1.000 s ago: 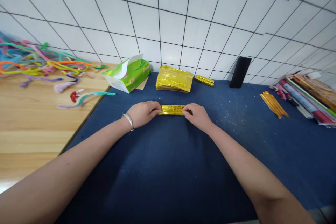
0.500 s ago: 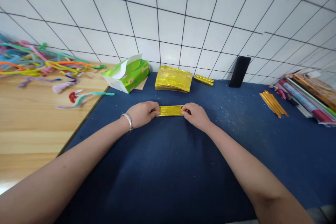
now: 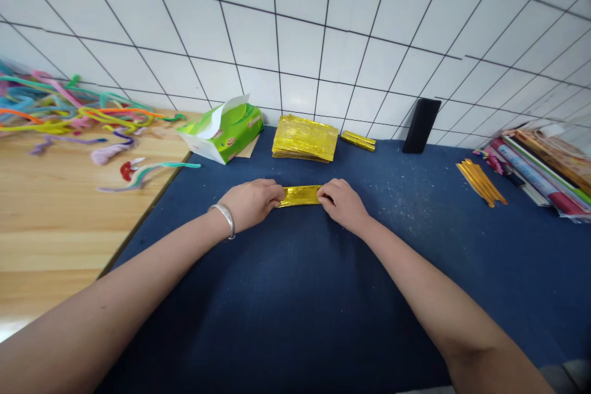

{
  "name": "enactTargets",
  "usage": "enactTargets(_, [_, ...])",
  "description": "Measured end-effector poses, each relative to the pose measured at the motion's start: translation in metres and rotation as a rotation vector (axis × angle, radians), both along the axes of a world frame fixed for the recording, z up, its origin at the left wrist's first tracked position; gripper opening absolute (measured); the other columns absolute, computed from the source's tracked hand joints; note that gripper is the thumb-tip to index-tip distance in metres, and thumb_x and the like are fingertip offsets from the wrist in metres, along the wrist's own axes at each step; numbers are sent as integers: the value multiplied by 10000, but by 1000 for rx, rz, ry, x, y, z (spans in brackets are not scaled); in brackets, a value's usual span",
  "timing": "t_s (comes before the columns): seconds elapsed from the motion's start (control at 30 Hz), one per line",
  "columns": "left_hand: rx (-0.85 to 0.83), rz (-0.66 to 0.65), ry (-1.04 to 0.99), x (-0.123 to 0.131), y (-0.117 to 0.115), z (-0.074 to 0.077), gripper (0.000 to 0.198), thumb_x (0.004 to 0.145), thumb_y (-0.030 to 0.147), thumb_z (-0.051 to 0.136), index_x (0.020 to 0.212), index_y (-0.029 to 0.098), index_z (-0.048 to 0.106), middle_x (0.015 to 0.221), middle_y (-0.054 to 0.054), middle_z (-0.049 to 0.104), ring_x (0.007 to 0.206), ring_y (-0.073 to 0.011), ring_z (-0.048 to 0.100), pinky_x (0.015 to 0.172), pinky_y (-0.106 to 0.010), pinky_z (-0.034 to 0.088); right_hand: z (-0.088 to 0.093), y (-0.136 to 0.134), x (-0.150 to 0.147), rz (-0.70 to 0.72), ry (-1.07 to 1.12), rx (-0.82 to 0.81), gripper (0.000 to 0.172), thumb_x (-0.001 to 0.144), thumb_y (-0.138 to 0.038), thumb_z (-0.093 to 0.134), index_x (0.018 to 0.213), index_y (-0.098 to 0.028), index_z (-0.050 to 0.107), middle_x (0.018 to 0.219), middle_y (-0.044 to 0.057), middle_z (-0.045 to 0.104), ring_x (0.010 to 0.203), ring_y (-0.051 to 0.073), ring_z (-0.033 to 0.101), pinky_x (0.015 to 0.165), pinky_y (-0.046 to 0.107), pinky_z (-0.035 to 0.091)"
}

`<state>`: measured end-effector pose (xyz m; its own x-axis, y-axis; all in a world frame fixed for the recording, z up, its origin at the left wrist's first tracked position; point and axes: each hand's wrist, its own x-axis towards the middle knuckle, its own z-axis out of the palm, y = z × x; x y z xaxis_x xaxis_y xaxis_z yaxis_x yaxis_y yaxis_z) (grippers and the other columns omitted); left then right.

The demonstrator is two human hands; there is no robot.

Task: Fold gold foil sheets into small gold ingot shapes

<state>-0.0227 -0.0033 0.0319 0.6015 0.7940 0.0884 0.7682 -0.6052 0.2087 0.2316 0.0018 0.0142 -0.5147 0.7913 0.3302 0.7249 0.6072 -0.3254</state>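
Note:
A strip of folded gold foil paper [image 3: 301, 195] lies on the dark blue table cover, stretched between my two hands. My left hand [image 3: 253, 203], with a silver bangle at the wrist, is closed on the strip's left end. At the other end, the fingers of my right hand [image 3: 342, 203] pinch the paper. Just beyond the hands rests a stack of gold foil paper sheets [image 3: 305, 138]. To the right of that stack is a narrow folded gold piece [image 3: 358, 140].
A green tissue pack [image 3: 226, 132] stands back left, near colourful pipe cleaners [image 3: 69, 108] on the wooden tabletop [image 3: 55, 215]. A black phone-like slab [image 3: 422, 125] leans on the tiled wall. Gold folded strips [image 3: 481, 182] and piled craft supplies [image 3: 545, 172] lie at right.
My left hand has shifted slightly, its fingers now lying further over the strip's left end. The right hand has barely moved left. Both still hold the gold paper.

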Motion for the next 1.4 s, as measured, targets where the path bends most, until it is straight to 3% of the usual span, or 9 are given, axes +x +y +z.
enactTargets(0.3, [184, -46, 253, 16, -21, 15, 188, 874, 147, 411, 944, 193, 579, 854, -60, 580, 815, -181, 552, 729, -306, 428, 12, -12, -7, 60, -283, 215, 214, 923, -178, 401, 938, -195, 614, 891, 78, 563, 872, 199, 418, 736, 331, 327])
enactTargets(0.5, [152, -61, 335, 30, -34, 19, 194, 862, 106, 432, 903, 161, 614, 912, -83, 601, 900, -213, 556, 766, -321, 461, 21, -24, -16, 159, -434, 287, 273, 954, -216, 357, 1132, -216, 564, 943, 68, 589, 918, 199, 423, 721, 342, 296])
enactTargets(0.73, [194, 51, 510, 53, -58, 9, 379, 861, 18, 308, 1166, 0, 532, 958, -229, 628, 906, -257, 610, 692, -361, 521, 34, -26, -15, 143, -524, 177, 261, 923, -182, 427, 1128, -229, 582, 1010, 61, 622, 940, 203, 447, 709, 339, 283])
enactTargets(0.97, [161, 111, 551, 59, -66, 13, 436, 848, -17, 268, 1209, -40, 511, 1013, -295, 611, 889, -298, 623, 605, -371, 533, 53, -25, -1, 150, -588, 27, 297, 871, -118, 462, 1059, -273, 632, 1074, 23, 652, 903, 189, 497, 674, 322, 278])
enactTargets(1.23, [126, 85, 441, 49, -60, 11, 376, 854, 51, 351, 1176, -14, 536, 1060, -259, 608, 1036, -297, 579, 762, -387, 505, 58, -28, -5, 138, -668, -66, 265, 835, -134, 454, 991, -210, 654, 980, 54, 683, 878, 190, 580, 706, 318, 331])
enactTargets(1.4, [196, 28, 278, 26, -31, 4, 349, 921, 294, 369, 1115, 112, 596, 1129, -163, 604, 1094, -266, 534, 875, -389, 433, 63, -41, -18, 169, -633, -101, 219, 834, -207, 452, 854, -191, 669, 835, 65, 684, 822, 199, 593, 700, 326, 344])
